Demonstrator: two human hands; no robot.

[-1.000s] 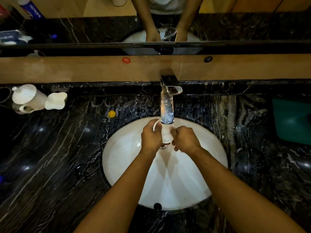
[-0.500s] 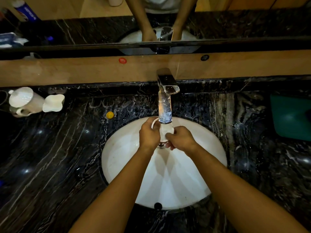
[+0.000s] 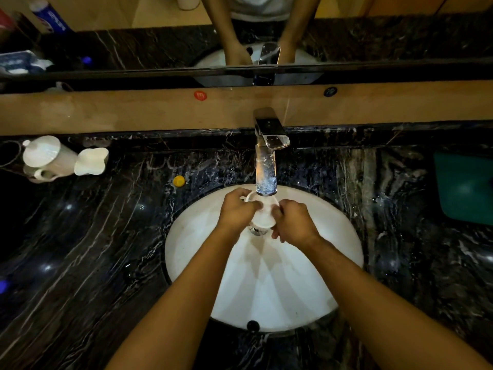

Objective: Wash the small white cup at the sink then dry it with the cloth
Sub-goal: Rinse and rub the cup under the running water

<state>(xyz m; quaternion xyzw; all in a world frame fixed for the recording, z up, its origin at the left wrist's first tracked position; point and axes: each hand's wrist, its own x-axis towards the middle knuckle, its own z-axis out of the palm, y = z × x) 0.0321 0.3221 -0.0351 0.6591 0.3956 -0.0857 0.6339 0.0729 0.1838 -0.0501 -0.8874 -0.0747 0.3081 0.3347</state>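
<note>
The small white cup (image 3: 262, 213) is held over the white sink basin (image 3: 320, 263), under the running water of the chrome faucet (image 3: 268, 145). My left hand (image 3: 236, 208) grips the cup's left side near the rim. My right hand (image 3: 293, 222) closes around its right side and base. The cup's lower part is partly hidden by my fingers. A green cloth (image 3: 465, 188) lies on the counter at the far right.
A white teapot (image 3: 46, 158) and a white jug (image 3: 90, 161) stand at the back left of the black marble counter (image 3: 93, 249). A small yellow cap (image 3: 179, 180) lies near the basin. A mirror runs along the back wall.
Both hands stay on the cup under the stream. The right hand has shifted slightly around the cup, and the cup has turned a little.
</note>
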